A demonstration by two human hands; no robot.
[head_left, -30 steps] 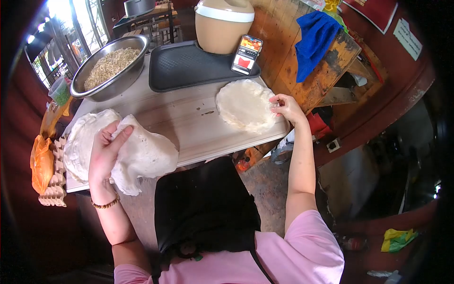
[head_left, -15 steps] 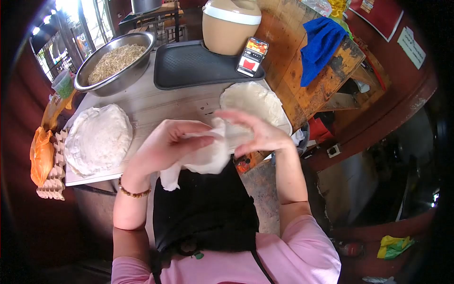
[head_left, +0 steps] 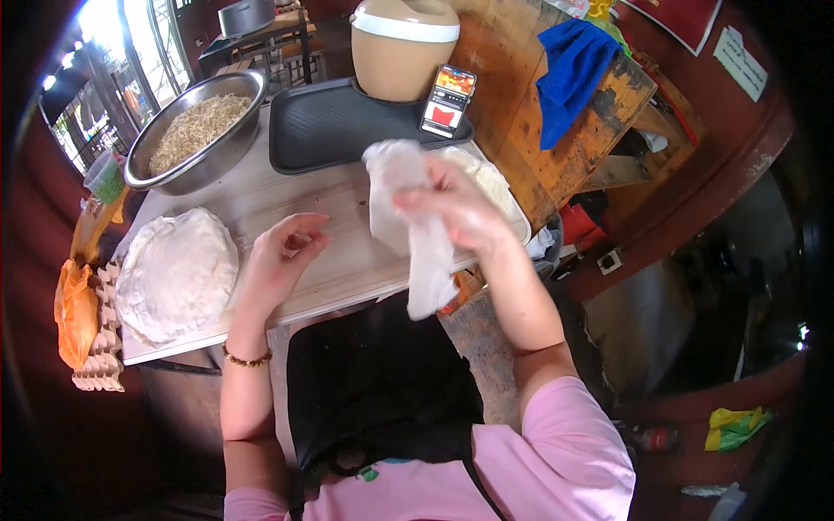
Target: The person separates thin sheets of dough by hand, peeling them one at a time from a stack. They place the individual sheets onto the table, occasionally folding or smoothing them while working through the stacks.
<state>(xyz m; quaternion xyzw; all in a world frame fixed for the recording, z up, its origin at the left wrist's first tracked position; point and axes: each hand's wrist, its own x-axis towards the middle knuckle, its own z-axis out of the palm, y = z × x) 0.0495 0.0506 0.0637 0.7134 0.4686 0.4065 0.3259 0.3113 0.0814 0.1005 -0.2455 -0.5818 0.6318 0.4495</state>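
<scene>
White sheet (head_left: pixel 430 269), long axis down mid-frame, gripped in right hand (head_left: pixel 465 208), pale round (head_left: pixel 493 184) nearest; left hand (head_left: pixel 276 260) apart, loosely curled, empty.

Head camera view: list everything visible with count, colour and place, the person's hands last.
Table: 1, pale, centre
Sheet piles: 2, white, table's left and right
Loose sheet: 1, white, in right hand
Bowl: 1, silver, table's far left
Tray: 1, black, table's far side
Jug: 1, beige, on tray
Phone: 1, dark, on tray
Towel: 1, blue, right
Tub: 1, clear, left
Bag: 1, orange, left
Pot: 1, grey, background
Apron: 1, black, torso
Shirt: 1, pink, torso
Left hand, right hand: 2, bare, over table
</scene>
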